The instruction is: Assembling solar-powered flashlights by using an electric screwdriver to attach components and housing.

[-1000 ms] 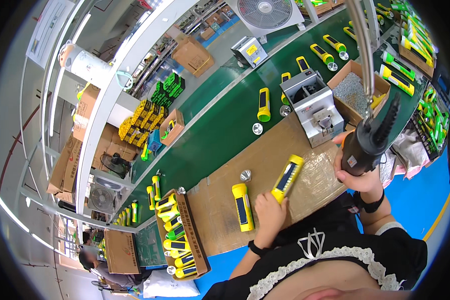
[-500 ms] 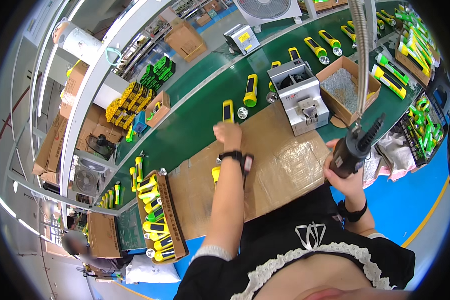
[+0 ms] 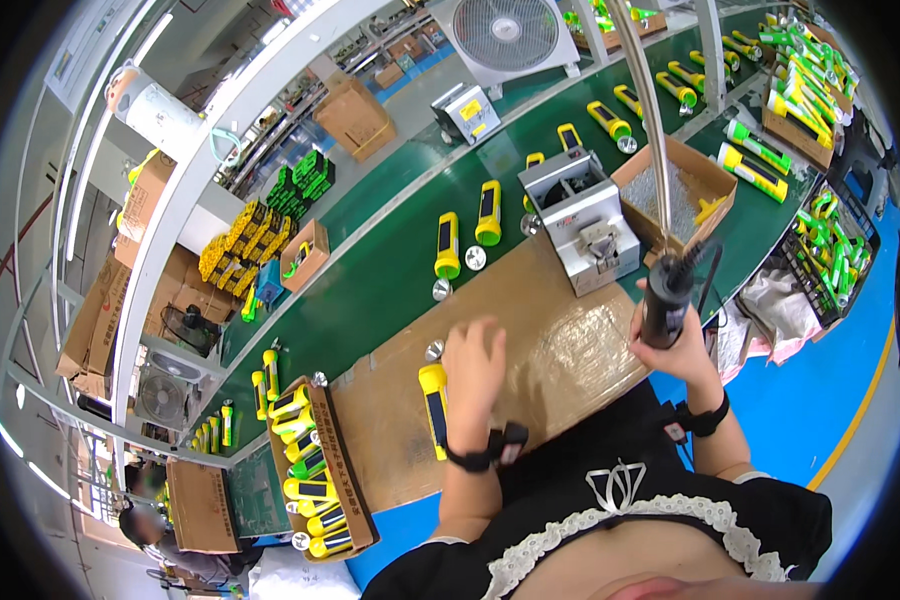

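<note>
My left hand [image 3: 473, 368] is over the brown cardboard sheet [image 3: 560, 355], its fingers apart and nothing visible in them. Beside it lies a yellow flashlight [image 3: 436, 408] with a dark panel, its near end partly behind my wrist. A small shiny reflector piece [image 3: 434, 350] sits just past that flashlight's far end. In my right hand [image 3: 682, 350] is a black electric screwdriver [image 3: 664, 312], held at the right edge of the cardboard. Farther off, two yellow flashlights [image 3: 447, 246] stand on the green bench, with reflector pieces [image 3: 475, 258] near their ends.
A grey screw feeder [image 3: 592, 240] stands at the cardboard's far right, beside a carton of small screws [image 3: 660, 190]. At left is a carton of yellow and green flashlights [image 3: 345, 470]. A metal hose [image 3: 650, 110] hangs down near the screwdriver. A crate of green parts [image 3: 840, 240] stands right.
My left hand has come back from the far flashlight toward me, leaving it on the bench. The screwdriver in my right hand has turned more upright. The view has shifted slightly.
</note>
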